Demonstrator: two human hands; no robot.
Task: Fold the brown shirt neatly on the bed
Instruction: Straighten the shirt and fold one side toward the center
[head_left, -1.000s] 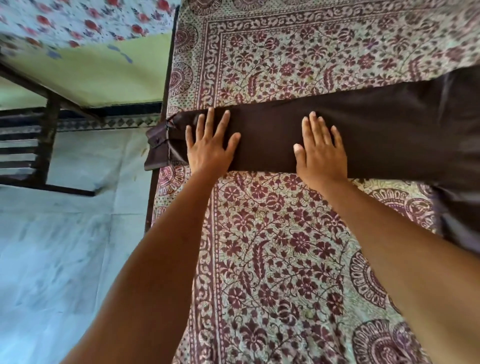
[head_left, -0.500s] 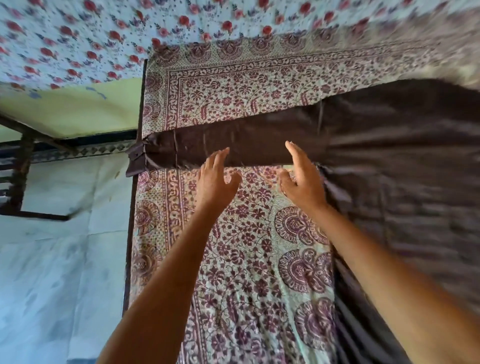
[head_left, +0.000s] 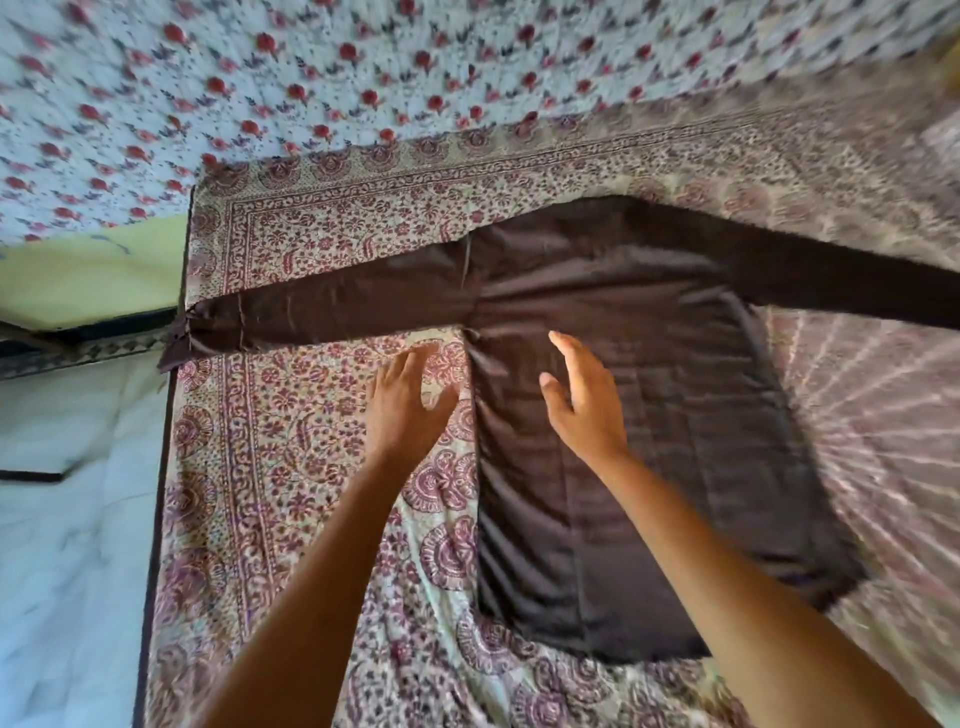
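**A:** how's the brown shirt (head_left: 691, 395) lying rn?
**B:** flat on the bed (head_left: 311, 467); dark, a bit shiny, lightly creased; body runs down toward the near side; both sleeves stretched straight out sideways
**A:** all of it on the bed?
**B:** nope; the sleeve on the left (head_left: 337, 306) reaches the bed's edge; its cuff (head_left: 182, 343) hangs just over

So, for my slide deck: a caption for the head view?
Open left hand beside, right hand over, dark brown shirt spread on maroon floral bedsheet.

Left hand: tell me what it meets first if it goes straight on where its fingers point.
Likely the brown shirt's sleeve, just beyond the left hand; its height above the bedsheet is unclear.
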